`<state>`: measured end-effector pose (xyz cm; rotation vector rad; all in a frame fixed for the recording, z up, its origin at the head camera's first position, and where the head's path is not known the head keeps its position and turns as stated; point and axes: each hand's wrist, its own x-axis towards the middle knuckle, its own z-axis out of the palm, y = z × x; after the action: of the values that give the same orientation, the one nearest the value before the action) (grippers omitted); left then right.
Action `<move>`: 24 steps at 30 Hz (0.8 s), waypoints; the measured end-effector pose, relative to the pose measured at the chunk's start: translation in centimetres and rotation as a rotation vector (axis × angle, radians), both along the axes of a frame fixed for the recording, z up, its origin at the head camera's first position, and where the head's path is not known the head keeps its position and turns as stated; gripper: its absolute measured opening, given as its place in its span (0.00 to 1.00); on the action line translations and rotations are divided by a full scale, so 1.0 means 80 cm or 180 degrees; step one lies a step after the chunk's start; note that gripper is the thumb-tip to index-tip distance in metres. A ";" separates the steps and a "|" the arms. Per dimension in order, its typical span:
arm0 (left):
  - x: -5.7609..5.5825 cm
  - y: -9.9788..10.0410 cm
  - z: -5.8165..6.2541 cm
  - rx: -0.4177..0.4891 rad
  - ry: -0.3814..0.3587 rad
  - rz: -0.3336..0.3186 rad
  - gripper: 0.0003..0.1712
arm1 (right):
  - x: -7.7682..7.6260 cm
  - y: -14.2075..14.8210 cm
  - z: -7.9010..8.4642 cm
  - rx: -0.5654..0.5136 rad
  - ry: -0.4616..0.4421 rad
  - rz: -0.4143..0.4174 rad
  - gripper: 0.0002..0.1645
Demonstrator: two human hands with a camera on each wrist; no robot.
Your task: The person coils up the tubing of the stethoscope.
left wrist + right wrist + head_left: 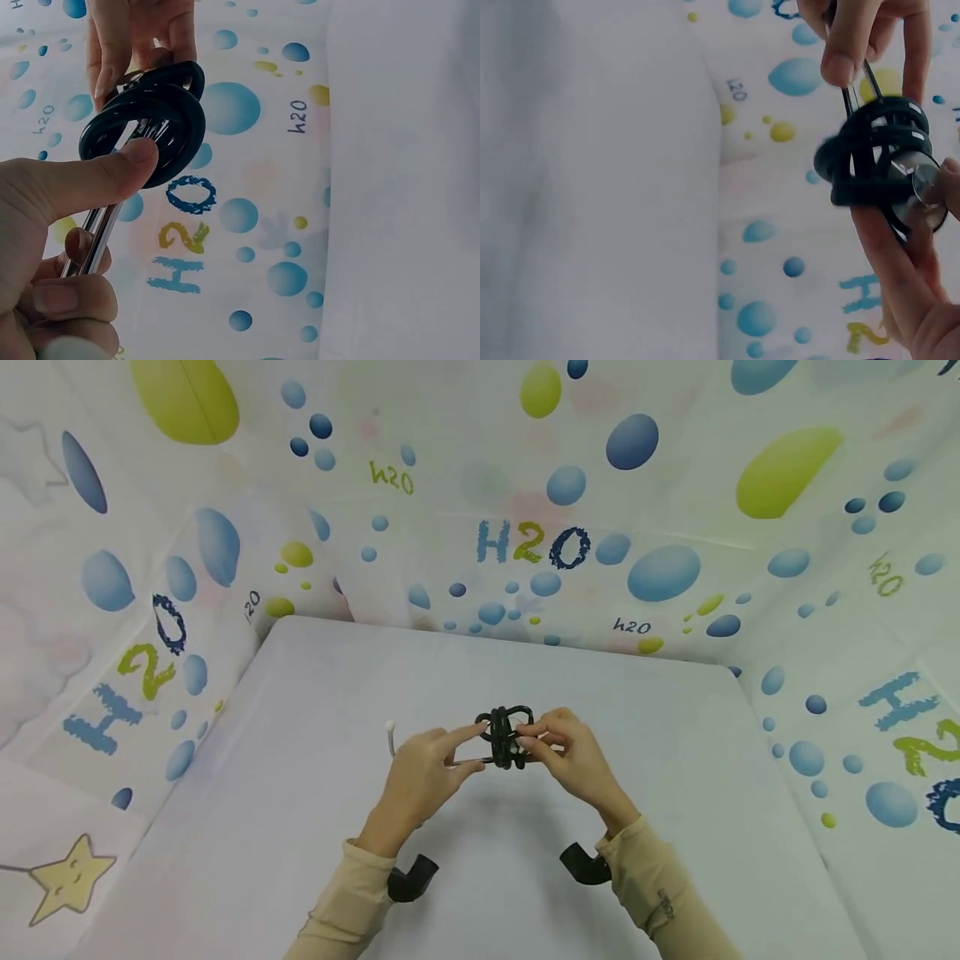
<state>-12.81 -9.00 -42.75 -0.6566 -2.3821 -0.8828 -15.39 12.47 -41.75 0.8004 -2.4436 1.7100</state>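
Both hands hold up a bundle of black cord (501, 739), wound in loops around thin shiny metal rods (103, 232). My left hand (423, 774) grips the rods from the left, its thumb against the cord loops and its other fingers curled beneath. From the right, my right hand (576, 758) pinches the bundle's other end with thumb and fingers. A round silver piece (913, 163) shows at that end in the right wrist view, beside the right thumb. Past the left hand sticks out a thin stem with a white tip (390, 727).
Below the hands spreads a white-covered table (480, 893). White curtain walls (465, 468) printed with blue and green drops stand behind it and at both sides. Black curved camera mounts (414, 878) project from under the wrists.
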 end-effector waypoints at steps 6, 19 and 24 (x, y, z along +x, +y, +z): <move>0.001 0.001 0.000 0.0049 0.0017 -0.0055 0.27 | 0.004 0.005 -0.016 -0.0987 -0.1006 0.0116 0.06; 0.004 0.002 0.005 0.0028 0.0046 -0.0005 0.27 | -0.006 0.008 -0.011 -0.0845 -0.1124 0.0499 0.18; 0.003 0.009 0.004 0.0012 0.0150 0.0091 0.28 | 0.001 -0.014 0.001 -0.1150 -0.1395 -0.0348 0.17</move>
<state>-12.55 -8.31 -42.41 -0.6333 -2.3417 -0.8503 -15.33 11.31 -41.66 0.2676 -2.2336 2.3873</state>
